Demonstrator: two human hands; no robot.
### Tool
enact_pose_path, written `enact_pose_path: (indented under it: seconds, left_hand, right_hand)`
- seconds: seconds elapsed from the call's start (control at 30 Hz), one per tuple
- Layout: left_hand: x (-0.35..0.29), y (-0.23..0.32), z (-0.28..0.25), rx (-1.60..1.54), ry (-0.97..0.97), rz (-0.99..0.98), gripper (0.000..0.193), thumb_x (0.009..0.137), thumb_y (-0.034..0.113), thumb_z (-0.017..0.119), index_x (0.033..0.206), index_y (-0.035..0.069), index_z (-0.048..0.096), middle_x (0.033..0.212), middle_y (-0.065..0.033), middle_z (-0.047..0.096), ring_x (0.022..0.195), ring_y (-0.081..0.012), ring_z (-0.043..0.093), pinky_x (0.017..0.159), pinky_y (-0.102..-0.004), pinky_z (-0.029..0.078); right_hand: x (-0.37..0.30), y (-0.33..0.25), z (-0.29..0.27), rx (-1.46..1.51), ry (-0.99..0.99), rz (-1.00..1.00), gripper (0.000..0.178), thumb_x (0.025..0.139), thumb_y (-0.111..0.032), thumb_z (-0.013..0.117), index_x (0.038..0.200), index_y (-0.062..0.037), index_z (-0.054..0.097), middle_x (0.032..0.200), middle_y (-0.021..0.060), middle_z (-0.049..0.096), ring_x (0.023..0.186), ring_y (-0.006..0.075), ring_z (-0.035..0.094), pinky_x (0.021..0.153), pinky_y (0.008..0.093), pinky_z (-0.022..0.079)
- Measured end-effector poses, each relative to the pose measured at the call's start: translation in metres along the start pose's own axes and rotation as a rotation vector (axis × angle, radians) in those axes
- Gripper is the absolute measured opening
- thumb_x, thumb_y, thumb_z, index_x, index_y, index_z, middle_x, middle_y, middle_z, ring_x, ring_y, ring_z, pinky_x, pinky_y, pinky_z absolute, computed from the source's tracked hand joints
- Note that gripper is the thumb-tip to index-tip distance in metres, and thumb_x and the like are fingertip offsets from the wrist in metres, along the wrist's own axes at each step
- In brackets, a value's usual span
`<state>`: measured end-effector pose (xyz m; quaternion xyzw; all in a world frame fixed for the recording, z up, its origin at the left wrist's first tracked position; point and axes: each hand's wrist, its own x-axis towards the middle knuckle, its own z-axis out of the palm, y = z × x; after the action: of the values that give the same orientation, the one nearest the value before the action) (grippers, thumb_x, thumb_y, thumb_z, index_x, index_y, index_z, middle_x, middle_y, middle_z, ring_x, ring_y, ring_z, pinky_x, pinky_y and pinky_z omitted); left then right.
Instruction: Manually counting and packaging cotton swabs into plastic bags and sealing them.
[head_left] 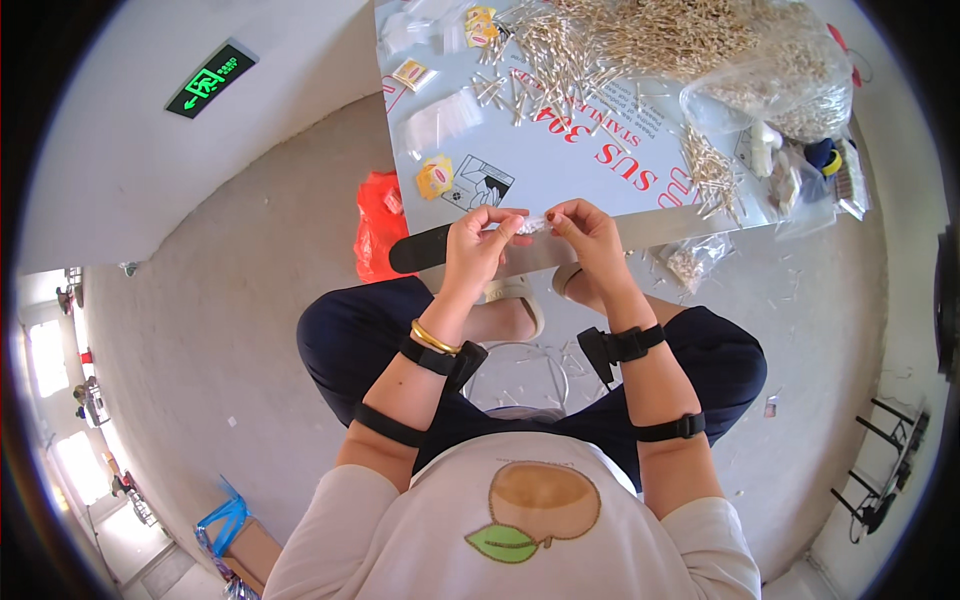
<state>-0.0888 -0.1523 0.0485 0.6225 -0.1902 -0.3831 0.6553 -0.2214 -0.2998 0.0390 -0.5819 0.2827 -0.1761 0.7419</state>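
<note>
Just above the table's near edge, both hands meet at a small white bundle point(533, 225) that looks like cotton swab tips, perhaps in clear plastic. My left hand point(477, 248) pinches its left end between thumb and fingers. At its right end, my right hand point(592, 242) also has thumb and fingertips closed on it. Beyond them stands the table point(570, 185) with a printed grey-blue top. A big heap of loose wooden-stick cotton swabs point(640, 45) covers its far side, and a smaller pile of swabs point(710, 170) lies near the right edge.
Flat clear bags point(443, 122) and yellow-white paper cards point(435, 177) lie on the table's left. A large plastic bag of swabs point(780, 85) sits far right. A red plastic bag point(378, 230) hangs at the left corner. Below the right edge is another clear bag point(697, 262) with swabs.
</note>
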Motion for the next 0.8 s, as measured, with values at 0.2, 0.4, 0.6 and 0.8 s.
enact_pose_path:
  seconds: [0.2,0.4,0.6,0.8]
  left_hand:
    - [0.004,-0.012,0.005,0.039,0.059,-0.034,0.020,0.099,0.020,0.074,0.094,0.003,0.067,0.112,-0.0108,0.076,0.087,-0.0151,0.077,0.056,-0.0208,0.049]
    - [0.007,-0.045,0.006,0.043,0.013,-0.058,0.019,0.097,0.019,0.076,0.094,0.004,0.065,0.113,-0.0094,0.074,0.086,-0.0131,0.076,0.055,-0.0216,0.049]
    - [0.023,-0.058,0.000,0.037,-0.059,-0.086,0.019,0.097,0.019,0.075,0.095,0.005,0.063,0.111,-0.0084,0.073,0.084,-0.0114,0.075,0.052,-0.0206,0.045]
    - [0.030,-0.050,0.005,0.090,-0.110,-0.117,0.021,0.097,0.017,0.075,0.093,0.006,0.058,0.118,-0.0086,0.069,0.080,-0.0098,0.074,0.053,-0.0209,0.044]
  right_hand:
    - [0.003,0.014,-0.002,-0.047,0.050,0.051,0.015,0.099,-0.014,0.071,0.100,0.0002,0.070,0.090,0.0010,0.070,0.083,0.0075,0.062,0.077,0.0235,0.049]
    - [0.006,0.035,-0.008,-0.255,0.112,0.087,0.016,0.094,-0.015,0.076,0.095,0.0002,0.071,0.079,0.0025,0.071,0.073,0.0086,0.063,0.068,0.0257,0.050]
    - [0.013,0.029,-0.008,-0.446,0.174,-0.004,0.017,0.091,-0.013,0.078,0.091,0.0011,0.070,0.076,0.0072,0.071,0.067,0.0127,0.063,0.065,0.0293,0.052]
    - [0.020,0.022,-0.020,-0.498,0.113,-0.003,0.018,0.089,-0.013,0.079,0.091,0.0009,0.067,0.076,0.0086,0.070,0.068,0.0154,0.064,0.066,0.0311,0.052]
